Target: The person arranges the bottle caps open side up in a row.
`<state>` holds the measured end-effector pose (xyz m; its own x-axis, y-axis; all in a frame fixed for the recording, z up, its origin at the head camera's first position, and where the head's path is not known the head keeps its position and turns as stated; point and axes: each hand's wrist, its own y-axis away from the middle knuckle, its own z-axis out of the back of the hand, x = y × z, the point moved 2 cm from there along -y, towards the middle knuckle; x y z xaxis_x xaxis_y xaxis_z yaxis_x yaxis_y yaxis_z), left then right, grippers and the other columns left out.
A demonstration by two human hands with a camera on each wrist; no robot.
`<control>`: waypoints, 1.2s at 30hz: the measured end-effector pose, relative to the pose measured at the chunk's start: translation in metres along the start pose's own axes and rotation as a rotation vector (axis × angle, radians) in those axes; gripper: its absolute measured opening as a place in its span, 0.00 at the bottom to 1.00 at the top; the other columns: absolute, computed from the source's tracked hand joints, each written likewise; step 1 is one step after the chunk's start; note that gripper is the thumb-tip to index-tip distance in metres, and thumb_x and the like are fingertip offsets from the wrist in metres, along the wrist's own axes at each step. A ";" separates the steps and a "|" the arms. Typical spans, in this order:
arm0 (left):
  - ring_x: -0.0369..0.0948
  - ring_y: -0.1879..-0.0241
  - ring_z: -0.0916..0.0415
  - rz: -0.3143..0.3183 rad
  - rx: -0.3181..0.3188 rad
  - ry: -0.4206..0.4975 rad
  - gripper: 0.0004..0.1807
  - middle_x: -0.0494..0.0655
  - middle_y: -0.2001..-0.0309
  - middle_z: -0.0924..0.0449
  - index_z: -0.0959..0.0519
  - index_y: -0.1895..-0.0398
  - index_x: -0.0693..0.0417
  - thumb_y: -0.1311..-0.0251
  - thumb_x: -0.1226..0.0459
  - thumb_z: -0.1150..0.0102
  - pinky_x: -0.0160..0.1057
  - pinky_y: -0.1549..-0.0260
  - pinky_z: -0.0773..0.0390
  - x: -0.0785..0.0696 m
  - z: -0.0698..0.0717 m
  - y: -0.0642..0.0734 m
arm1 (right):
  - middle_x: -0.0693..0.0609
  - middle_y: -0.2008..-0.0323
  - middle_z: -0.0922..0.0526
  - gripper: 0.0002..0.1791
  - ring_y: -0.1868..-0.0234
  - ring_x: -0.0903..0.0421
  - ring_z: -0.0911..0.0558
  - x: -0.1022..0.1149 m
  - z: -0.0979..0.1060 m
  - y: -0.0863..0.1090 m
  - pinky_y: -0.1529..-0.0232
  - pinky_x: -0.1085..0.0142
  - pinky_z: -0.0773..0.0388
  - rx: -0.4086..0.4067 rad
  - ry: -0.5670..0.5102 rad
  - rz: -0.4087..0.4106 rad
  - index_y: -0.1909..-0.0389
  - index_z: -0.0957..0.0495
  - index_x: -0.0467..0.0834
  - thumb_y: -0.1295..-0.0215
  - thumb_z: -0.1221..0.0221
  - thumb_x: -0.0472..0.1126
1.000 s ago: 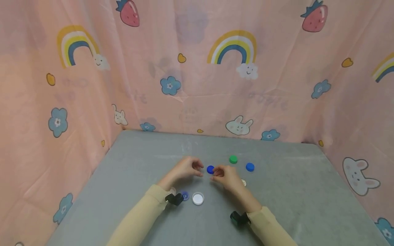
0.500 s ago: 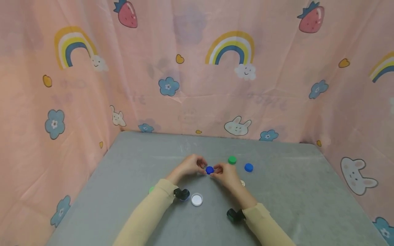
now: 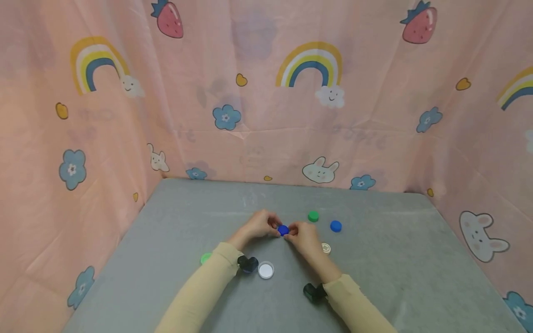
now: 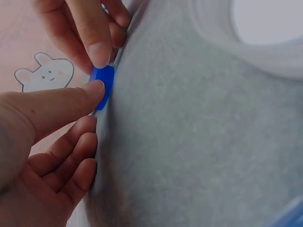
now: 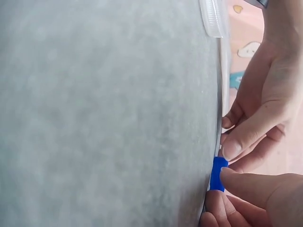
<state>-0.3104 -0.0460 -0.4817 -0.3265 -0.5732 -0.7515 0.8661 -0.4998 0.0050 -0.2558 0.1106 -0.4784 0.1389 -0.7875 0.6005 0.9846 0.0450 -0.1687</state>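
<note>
Between both hands sits a small dark-blue bottle cap (image 3: 283, 230), near the middle of the grey table. My left hand (image 3: 258, 225) pinches its left side; in the left wrist view the thumb lies on the cap's face, with the lower fingers loosely bent. From the opposite side my right hand (image 3: 304, 237) pinches the same cap, its thumb (image 5: 246, 182) pressed on the blue edge. The two thumbs are close together. Much of the cap is covered by fingertips in the wrist views.
Behind the right hand lie a green cap (image 3: 313, 216) and a lighter blue cap (image 3: 336, 226). A cream cap (image 3: 326, 249) is beside the right wrist. Nearer are a white round cap (image 3: 266, 270) and a light-green cap (image 3: 205, 258), partly behind the left sleeve. A pink patterned curtain (image 3: 258, 138) surrounds the table.
My left hand has moved right to the dark-blue cap and now pinches it too. The right hand has stayed nearly in place. The light-green cap has come into view beside the left sleeve.
</note>
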 end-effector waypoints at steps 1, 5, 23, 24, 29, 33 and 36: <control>0.33 0.76 0.30 0.002 -0.001 0.002 0.14 0.43 0.75 0.22 0.16 0.65 0.58 0.57 0.68 0.26 0.28 0.77 0.30 0.000 0.000 0.000 | 0.52 0.78 0.16 0.11 0.75 0.59 0.20 0.000 0.000 0.000 0.70 0.64 0.24 -0.003 0.005 0.005 0.69 0.17 0.38 0.52 0.29 0.38; 0.33 0.76 0.30 0.007 -0.008 -0.009 0.13 0.45 0.74 0.21 0.16 0.65 0.57 0.57 0.68 0.26 0.28 0.77 0.30 -0.001 -0.002 0.000 | 0.53 0.78 0.17 0.12 0.75 0.60 0.21 0.002 -0.002 0.001 0.70 0.65 0.24 -0.007 0.025 0.000 0.68 0.17 0.38 0.52 0.29 0.39; 0.33 0.71 0.27 -0.021 -0.007 -0.033 0.13 0.49 0.68 0.17 0.18 0.65 0.58 0.56 0.68 0.27 0.29 0.72 0.27 -0.007 0.001 0.004 | 0.53 0.79 0.21 0.12 0.76 0.59 0.25 0.006 -0.004 0.002 0.72 0.66 0.28 -0.020 0.051 -0.001 0.67 0.18 0.39 0.52 0.29 0.38; 0.33 0.71 0.26 -0.025 -0.007 -0.029 0.13 0.49 0.68 0.16 0.18 0.64 0.58 0.55 0.68 0.28 0.29 0.70 0.27 -0.007 0.002 0.004 | 0.53 0.79 0.21 0.12 0.76 0.59 0.25 0.006 -0.004 0.002 0.72 0.66 0.28 -0.022 0.044 -0.003 0.67 0.18 0.39 0.51 0.29 0.38; 0.34 0.70 0.24 -0.055 -0.012 0.005 0.13 0.49 0.68 0.16 0.19 0.63 0.59 0.54 0.70 0.29 0.29 0.69 0.25 -0.011 0.004 0.006 | 0.53 0.77 0.20 0.12 0.75 0.60 0.24 0.007 0.001 0.002 0.71 0.66 0.27 -0.048 0.017 0.012 0.67 0.19 0.39 0.52 0.29 0.37; 0.33 0.71 0.23 -0.067 -0.020 0.038 0.13 0.50 0.69 0.16 0.19 0.63 0.60 0.54 0.71 0.29 0.28 0.70 0.25 -0.013 0.004 0.009 | 0.52 0.76 0.18 0.12 0.74 0.60 0.22 0.010 0.005 0.005 0.70 0.66 0.25 -0.049 -0.001 0.021 0.66 0.19 0.39 0.52 0.29 0.37; 0.33 0.71 0.23 -0.086 -0.023 0.051 0.13 0.50 0.69 0.16 0.19 0.63 0.60 0.54 0.71 0.29 0.28 0.69 0.24 -0.015 0.005 0.012 | 0.51 0.75 0.18 0.12 0.74 0.60 0.21 0.012 0.007 0.008 0.69 0.66 0.22 -0.044 -0.025 0.021 0.66 0.19 0.38 0.51 0.30 0.36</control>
<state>-0.2966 -0.0466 -0.4674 -0.3808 -0.4949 -0.7810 0.8444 -0.5304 -0.0756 -0.2459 0.1058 -0.4672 0.1623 -0.7708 0.6161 0.9760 0.0334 -0.2154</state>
